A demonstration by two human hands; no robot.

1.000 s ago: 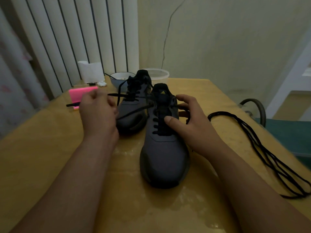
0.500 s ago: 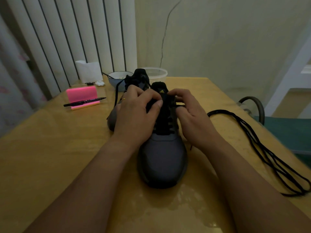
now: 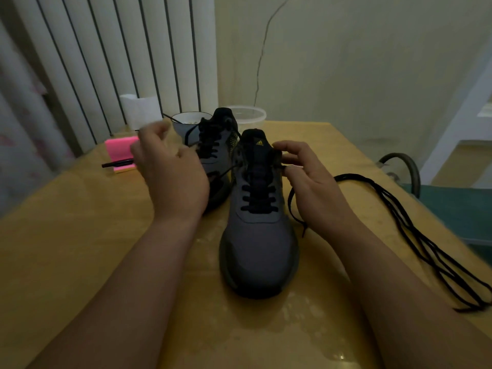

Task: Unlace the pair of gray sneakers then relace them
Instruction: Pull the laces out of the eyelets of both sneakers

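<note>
two gray sneakers stand toe-toward-the-camera on a yellow table (image 3: 80, 249), the near sneaker (image 3: 258, 243) at centre and the far sneaker (image 3: 213, 147) just behind it to the left, the two touching or nearly so. a person's right hand (image 3: 311, 182) pinches the black lace (image 3: 259, 199) between thumb and forefinger at the near sneaker's top right eyelet, the other fingers loosely spread, with a free end dangling below the palm. the left hand (image 3: 170, 169), blurred, is raised in front of the far sneaker with its fingers curled, apparently round a taut strand running out of the left eyelets.

only the three lowest rows of the near sneaker are threaded; its upper eyelets show bare tongue. the far sneaker looks laced up to its collar, with loose ends trailing. whether the near lace is coming out or going in cannot be read from this view, but the job appears roughly midway, with at least the upper rows left to finish.

spare laces (image 3: 426, 243) lie bunched at the table's right edge; a pink stand (image 3: 117, 147), pen (image 3: 114, 164), bowl (image 3: 186, 121) and tub (image 3: 250, 114) sit at the back.
</note>
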